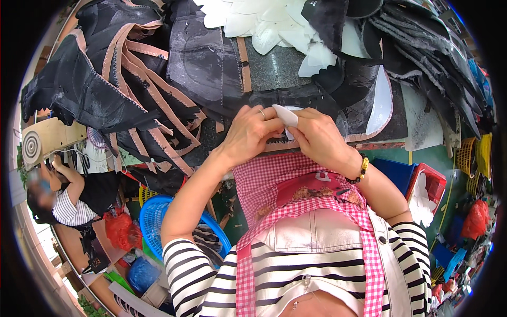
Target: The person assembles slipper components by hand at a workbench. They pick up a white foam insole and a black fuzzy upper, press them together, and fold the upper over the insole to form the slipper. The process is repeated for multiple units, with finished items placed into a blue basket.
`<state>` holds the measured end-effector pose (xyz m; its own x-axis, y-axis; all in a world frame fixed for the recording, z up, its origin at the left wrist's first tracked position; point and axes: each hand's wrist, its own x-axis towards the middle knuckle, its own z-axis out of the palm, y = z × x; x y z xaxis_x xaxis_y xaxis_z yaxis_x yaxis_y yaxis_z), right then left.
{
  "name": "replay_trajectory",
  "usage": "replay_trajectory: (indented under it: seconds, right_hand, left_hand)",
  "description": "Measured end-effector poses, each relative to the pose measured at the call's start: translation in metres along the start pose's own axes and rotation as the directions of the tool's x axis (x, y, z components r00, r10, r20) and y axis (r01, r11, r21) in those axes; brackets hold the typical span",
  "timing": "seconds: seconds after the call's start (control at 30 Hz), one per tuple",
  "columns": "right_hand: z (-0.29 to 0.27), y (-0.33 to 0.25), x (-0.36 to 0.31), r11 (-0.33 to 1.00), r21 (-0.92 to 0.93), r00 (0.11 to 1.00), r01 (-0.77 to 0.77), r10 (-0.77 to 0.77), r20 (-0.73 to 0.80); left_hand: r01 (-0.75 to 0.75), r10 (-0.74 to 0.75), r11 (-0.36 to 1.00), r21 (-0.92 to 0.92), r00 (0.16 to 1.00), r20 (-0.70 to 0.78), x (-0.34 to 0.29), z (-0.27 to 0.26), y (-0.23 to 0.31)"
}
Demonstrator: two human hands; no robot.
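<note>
Head view: both hands meet at the near edge of a dark speckled worktable (274, 68). The left hand (248, 132) and right hand (319, 138) pinch a small white curved piece (286, 115) between their fingertips, above a black fabric panel (311, 100) with a zigzag edge. Heaps of black, tan-edged fabric pieces (132, 68) crowd the left side, white foam cups (264, 21) the far middle, leaving little bare surface. Below the edge sit a blue plastic basket (153, 219) and a red crate (435, 185).
</note>
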<state>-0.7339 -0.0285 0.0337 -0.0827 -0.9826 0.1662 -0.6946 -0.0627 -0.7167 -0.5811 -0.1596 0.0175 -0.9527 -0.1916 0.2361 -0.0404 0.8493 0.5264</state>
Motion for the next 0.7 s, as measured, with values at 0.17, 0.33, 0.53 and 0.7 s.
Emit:
replay_trajectory:
  seconds: [0.17,0.33,0.53,0.7]
  right_hand:
    - [-0.001,0.002,-0.001,0.999,-0.029,0.999,-0.027,0.027,0.021]
    - [0.002,0.004,-0.003,0.998,-0.056,0.999,-0.032,0.033,0.018]
    - [0.001,0.005,-0.002,0.999,-0.046,1.0,-0.017,0.017,0.008]
    - [0.009,0.012,-0.005,0.999,-0.052,0.999,0.006,-0.008,-0.032]
  left_hand:
    - [0.069,-0.071,0.994,-0.082,0.997,-0.023,0.0,-0.001,0.004]
    - [0.134,-0.147,0.98,-0.15,0.986,-0.079,-0.01,-0.006,0.0]
    - [-0.231,0.216,0.933,0.276,0.973,0.083,-0.014,-0.015,0.007]
    - [-0.443,0.338,0.788,0.428,0.891,0.302,-0.015,-0.012,0.007]
